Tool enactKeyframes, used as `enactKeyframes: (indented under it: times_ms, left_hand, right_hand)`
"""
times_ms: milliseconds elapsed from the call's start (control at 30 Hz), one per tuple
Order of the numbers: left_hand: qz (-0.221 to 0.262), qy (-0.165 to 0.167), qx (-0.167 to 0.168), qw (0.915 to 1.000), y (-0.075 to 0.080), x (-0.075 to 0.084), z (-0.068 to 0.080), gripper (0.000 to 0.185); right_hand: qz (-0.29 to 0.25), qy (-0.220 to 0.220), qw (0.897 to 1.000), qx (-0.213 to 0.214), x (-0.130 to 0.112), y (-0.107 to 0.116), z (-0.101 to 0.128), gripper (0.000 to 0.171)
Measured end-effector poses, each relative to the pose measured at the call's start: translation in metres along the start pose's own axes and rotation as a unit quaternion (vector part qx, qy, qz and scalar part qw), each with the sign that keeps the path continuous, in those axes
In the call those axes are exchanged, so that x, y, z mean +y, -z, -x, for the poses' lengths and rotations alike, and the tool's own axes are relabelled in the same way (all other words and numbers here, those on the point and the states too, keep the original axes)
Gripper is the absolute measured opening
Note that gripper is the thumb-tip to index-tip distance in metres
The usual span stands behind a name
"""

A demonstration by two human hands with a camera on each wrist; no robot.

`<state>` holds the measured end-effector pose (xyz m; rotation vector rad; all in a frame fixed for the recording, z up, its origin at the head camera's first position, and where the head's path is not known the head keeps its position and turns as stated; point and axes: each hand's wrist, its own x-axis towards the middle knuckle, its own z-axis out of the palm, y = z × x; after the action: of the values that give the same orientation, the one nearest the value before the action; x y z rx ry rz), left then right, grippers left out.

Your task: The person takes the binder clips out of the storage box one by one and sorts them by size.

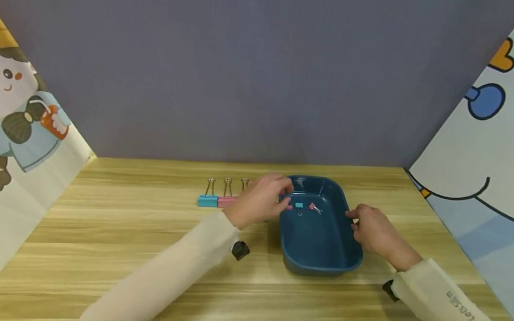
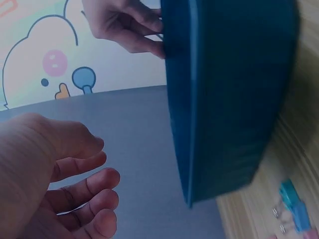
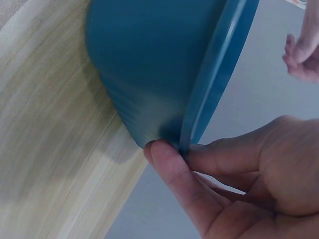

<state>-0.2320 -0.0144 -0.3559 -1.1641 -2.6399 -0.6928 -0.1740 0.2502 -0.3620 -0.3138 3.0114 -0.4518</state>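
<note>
Right hand [image 1: 373, 229]: thumb and fingers pinched together on the right rim of the dark blue bin [image 1: 316, 243], thumb and fingertips on opposite sides of the wall. Left hand [image 1: 260, 198]: over the bin's left rim, fingers loosely bent, clear gap to thumb, released, nothing held; left wrist view shows it apart from the bin.

Hidden/cut off: left hand covers part of the clip row left of the bin in head view; third wire handle pair [image 1: 245, 182] shows, its body doesn't. Pink piece [image 1: 289, 207] by the left fingertips, mostly covered, can't tell its shape. Left wrist view blurs the row and crops it at the edge, also crops the right hand.

Bin sits between the hands, touching the right one. Inside, toward its far end: small blue clip [image 1: 299, 205] and small pink clip [image 1: 313, 207], both just right of the left fingertips. Left of bin: larger blue clip [image 1: 208, 201], larger pink clip [image 1: 226, 201] touching it.
</note>
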Motion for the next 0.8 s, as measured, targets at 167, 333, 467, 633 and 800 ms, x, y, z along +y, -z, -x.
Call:
enactKeyframes:
  times_ms: [167,333,467,633,800]
  left_hand:
    - [0.008,0.02,-0.003,0.9998,-0.005,0.008,-0.019,0.018]
    - [0.026,0.048,-0.005,0.9985,-0.013,0.008,-0.034,0.018]
    - [0.046,0.067,-0.01,0.9967,-0.021,0.007,-0.044,0.019]
    - [0.047,0.07,-0.005,0.9964,-0.03,0.005,-0.053,0.014]
    - [0.043,0.092,-0.012,0.9948,-0.037,0.005,-0.062,0.01]
  right_hand:
    - [0.003,0.005,1.0,0.004,0.001,-0.001,0.001,0.032]
    - [0.003,0.005,1.0,0.002,0.002,-0.001,0.0,0.033]
    - [0.002,0.002,1.0,-0.002,0.003,-0.002,0.0,0.033]
    - [-0.001,0.004,1.0,0.001,0.002,-0.001,0.0,0.032]
    - [-0.004,0.001,1.0,-0.001,0.002,-0.001,0.0,0.033]
